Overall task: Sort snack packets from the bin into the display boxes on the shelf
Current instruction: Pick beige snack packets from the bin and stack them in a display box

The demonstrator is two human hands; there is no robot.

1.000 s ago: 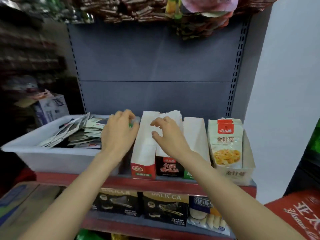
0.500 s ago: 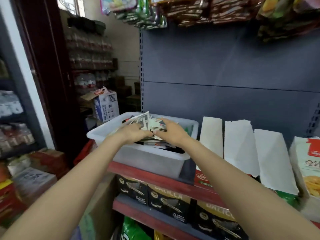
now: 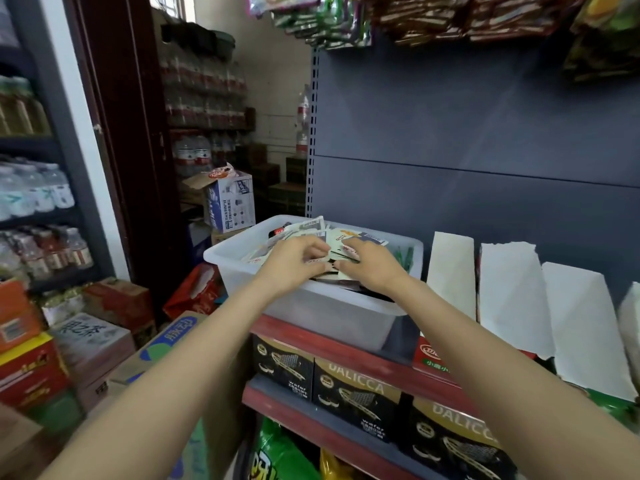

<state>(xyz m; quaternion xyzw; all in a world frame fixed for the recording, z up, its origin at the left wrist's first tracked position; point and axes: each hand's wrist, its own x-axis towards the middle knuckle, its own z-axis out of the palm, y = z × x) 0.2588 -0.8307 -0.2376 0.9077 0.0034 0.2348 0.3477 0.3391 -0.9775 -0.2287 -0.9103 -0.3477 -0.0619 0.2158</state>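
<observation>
Both hands gripping snack packets in bin

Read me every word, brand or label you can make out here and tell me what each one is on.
"DALICCA" and "wafer": black boxes under the bin.
"果之茶": grey carton on the floor.
"脉动": blue and tan carton.
"小" plus blurred characters: red display box.
Packets in the bin, under both hands: barcodes, print too small.
Blue and white carton, bottles, hanging bags: unreadable.
</observation>
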